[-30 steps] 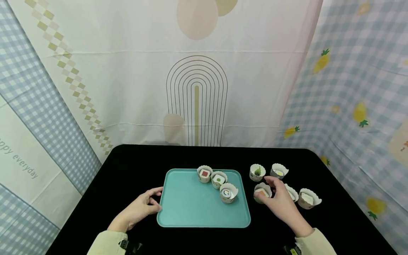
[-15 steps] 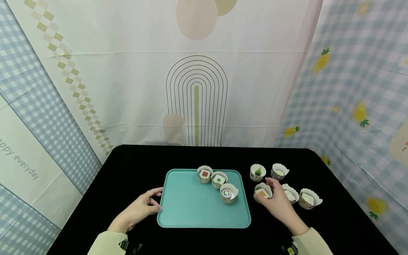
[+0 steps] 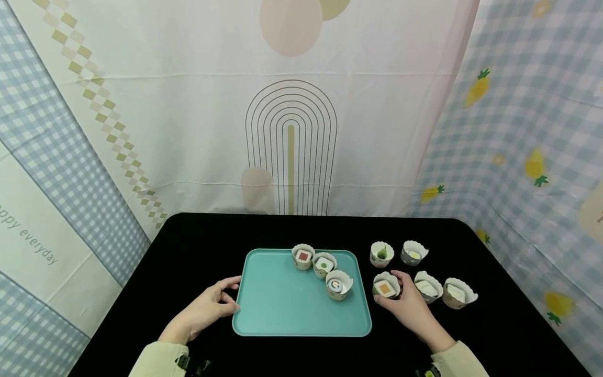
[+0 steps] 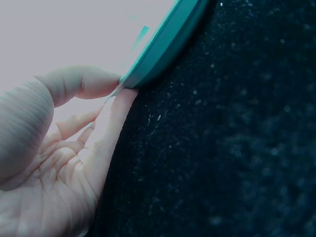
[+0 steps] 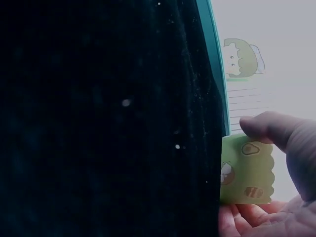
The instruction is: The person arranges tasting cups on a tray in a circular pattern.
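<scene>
In the head view my right hand (image 3: pixel 411 299) holds a green paper baking cup (image 3: pixel 394 280) between thumb and fingers, right of the tray. Inside it lies a white piece with an orange square on top. The right wrist view shows the thumb on one side of this baking cup (image 5: pixel 247 170) and fingers on the other. My left hand (image 3: pixel 204 306) touches the turquoise tray (image 3: pixel 282 314) at its left edge, thumb and fingertips apart along the rim. Three filled paper cups, one of them a cup with a red-topped piece (image 3: pixel 303 256), stand at the tray's back right.
Right of the tray on the black table (image 3: pixel 198 246) stand more filled cups: a cup with a green-topped piece (image 3: pixel 381 254), a grey cup (image 3: pixel 413 254), and two pale cups, the outer cup (image 3: pixel 459 293) farthest right. Printed curtains hang behind and at both sides.
My right fingers have come down and closed around the green baking cup, which has shifted slightly left. My left hand and the tray stay put.
</scene>
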`<act>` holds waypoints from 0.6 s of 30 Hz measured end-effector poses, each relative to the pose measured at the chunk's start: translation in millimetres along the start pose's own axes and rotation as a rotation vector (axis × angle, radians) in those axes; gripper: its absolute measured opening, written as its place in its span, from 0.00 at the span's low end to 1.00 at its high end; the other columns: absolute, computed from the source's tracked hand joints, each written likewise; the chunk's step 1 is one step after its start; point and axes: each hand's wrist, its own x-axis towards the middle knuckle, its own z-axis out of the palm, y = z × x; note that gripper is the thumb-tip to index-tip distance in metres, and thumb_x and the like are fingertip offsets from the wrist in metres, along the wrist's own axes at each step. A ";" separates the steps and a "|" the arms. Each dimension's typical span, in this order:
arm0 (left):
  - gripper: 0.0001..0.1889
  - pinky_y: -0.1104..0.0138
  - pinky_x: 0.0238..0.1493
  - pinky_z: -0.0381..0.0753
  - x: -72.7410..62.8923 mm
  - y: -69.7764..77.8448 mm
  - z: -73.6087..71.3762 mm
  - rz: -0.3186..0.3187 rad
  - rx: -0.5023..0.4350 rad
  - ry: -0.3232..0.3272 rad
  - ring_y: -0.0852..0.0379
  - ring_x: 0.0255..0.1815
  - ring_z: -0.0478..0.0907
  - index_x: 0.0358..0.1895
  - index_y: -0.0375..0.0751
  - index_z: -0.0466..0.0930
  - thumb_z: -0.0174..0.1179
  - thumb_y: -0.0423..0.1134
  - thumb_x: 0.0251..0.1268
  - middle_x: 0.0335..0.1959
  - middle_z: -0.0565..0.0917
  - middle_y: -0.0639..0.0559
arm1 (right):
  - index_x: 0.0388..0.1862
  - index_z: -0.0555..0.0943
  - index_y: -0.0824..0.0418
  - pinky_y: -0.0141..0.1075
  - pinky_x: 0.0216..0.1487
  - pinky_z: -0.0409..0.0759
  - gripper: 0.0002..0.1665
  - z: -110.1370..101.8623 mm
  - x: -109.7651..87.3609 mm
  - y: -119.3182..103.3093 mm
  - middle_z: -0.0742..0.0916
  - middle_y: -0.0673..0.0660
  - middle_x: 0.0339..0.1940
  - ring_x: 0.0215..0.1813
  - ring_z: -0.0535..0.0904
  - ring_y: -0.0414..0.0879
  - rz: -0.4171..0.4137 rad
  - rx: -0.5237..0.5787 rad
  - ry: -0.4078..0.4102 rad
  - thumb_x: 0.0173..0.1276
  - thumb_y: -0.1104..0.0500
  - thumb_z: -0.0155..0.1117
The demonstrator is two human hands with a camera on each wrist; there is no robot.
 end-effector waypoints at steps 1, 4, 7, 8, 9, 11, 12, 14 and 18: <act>0.41 0.57 0.54 0.84 -0.1 0.2 0.1 0.000 0.001 0.000 0.49 0.47 0.79 0.82 0.38 0.59 0.65 0.33 0.68 0.72 0.66 0.34 | 0.80 0.56 0.71 0.49 0.55 0.81 0.54 0.2 0.1 0.3 0.76 0.74 0.68 0.62 0.79 0.60 0.001 -0.003 0.001 0.68 0.51 0.75; 0.41 0.57 0.54 0.84 0.1 0.6 0.5 0.004 0.005 0.006 0.49 0.47 0.79 0.82 0.38 0.59 0.65 0.33 0.67 0.72 0.66 0.34 | 0.77 0.61 0.71 0.50 0.56 0.80 0.50 0.8 0.0 1.3 0.78 0.72 0.65 0.61 0.80 0.60 -0.004 -0.023 0.006 0.67 0.51 0.76; 0.41 0.57 0.54 0.85 0.2 0.9 0.4 0.004 0.003 0.005 0.49 0.47 0.79 0.82 0.39 0.59 0.65 0.33 0.67 0.72 0.66 0.34 | 0.75 0.65 0.71 0.49 0.55 0.80 0.46 1.3 -0.2 1.9 0.80 0.69 0.62 0.59 0.81 0.58 -0.019 -0.030 0.017 0.66 0.53 0.76; 0.41 0.57 0.54 0.85 0.3 0.8 0.3 0.004 0.003 0.004 0.49 0.47 0.79 0.82 0.39 0.59 0.65 0.33 0.67 0.72 0.66 0.34 | 0.74 0.65 0.70 0.49 0.55 0.80 0.45 1.4 -0.3 2.0 0.80 0.69 0.62 0.58 0.81 0.57 -0.021 -0.032 0.020 0.66 0.53 0.76; 0.40 0.57 0.54 0.85 0.4 0.6 0.3 0.003 0.000 0.003 0.49 0.47 0.79 0.82 0.39 0.59 0.65 0.33 0.68 0.72 0.66 0.34 | 0.74 0.66 0.70 0.48 0.54 0.81 0.44 1.4 -0.4 1.9 0.81 0.69 0.61 0.58 0.81 0.57 -0.025 -0.032 0.024 0.66 0.54 0.76; 0.40 0.57 0.54 0.85 0.5 -0.1 0.3 0.000 -0.001 0.003 0.49 0.47 0.79 0.82 0.39 0.59 0.64 0.33 0.68 0.72 0.66 0.35 | 0.73 0.67 0.70 0.47 0.53 0.81 0.43 1.5 -0.5 1.6 0.82 0.68 0.60 0.57 0.81 0.56 -0.027 -0.033 0.024 0.67 0.53 0.75; 0.40 0.57 0.54 0.85 0.6 -0.4 0.4 -0.001 -0.001 0.004 0.49 0.47 0.79 0.82 0.39 0.59 0.64 0.33 0.68 0.72 0.66 0.35 | 0.72 0.68 0.70 0.47 0.53 0.81 0.42 1.5 -0.4 1.4 0.82 0.67 0.60 0.56 0.81 0.55 -0.026 -0.034 0.022 0.67 0.53 0.75; 0.40 0.57 0.54 0.85 0.6 -1.0 0.5 -0.002 -0.001 0.005 0.49 0.47 0.78 0.82 0.39 0.59 0.65 0.33 0.68 0.72 0.66 0.35 | 0.72 0.69 0.69 0.45 0.51 0.81 0.42 1.2 -0.5 0.5 0.82 0.67 0.59 0.55 0.82 0.53 -0.020 -0.037 0.018 0.68 0.51 0.75; 0.41 0.57 0.54 0.85 0.9 -0.9 0.7 -0.005 -0.002 0.011 0.49 0.47 0.78 0.82 0.39 0.59 0.65 0.32 0.67 0.72 0.66 0.35 | 0.72 0.69 0.69 0.44 0.50 0.81 0.42 -0.1 -0.4 -1.4 0.83 0.65 0.58 0.53 0.81 0.51 -0.009 -0.042 0.012 0.68 0.49 0.75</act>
